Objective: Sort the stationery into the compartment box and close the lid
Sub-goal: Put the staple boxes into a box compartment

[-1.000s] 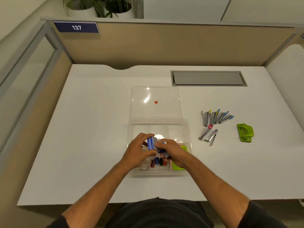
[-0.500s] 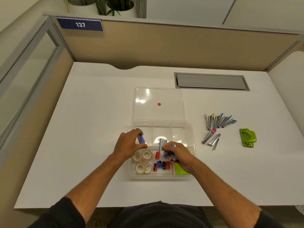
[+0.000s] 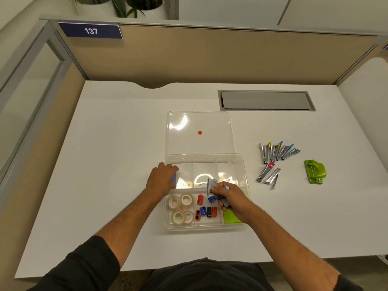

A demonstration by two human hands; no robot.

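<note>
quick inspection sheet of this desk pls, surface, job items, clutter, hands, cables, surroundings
surface: white desk, flat and mostly bare.
job's things: clear compartment box with its lid open, lying flat behind it; tape rolls in the near-left compartment; small sharpeners in the near-middle one; green pad in the near-right one; staplers and a green hole punch on the desk to the right of the box.
clutter: nothing seen.
hands: left hand over the far-left compartment, holding a small blue item; right hand over the box, holding blue items and a barcoded packet.
cables: nothing seen; the grey cable hatch is shut.
surroundings: beige partition, sign "137", potted plants behind.
</note>
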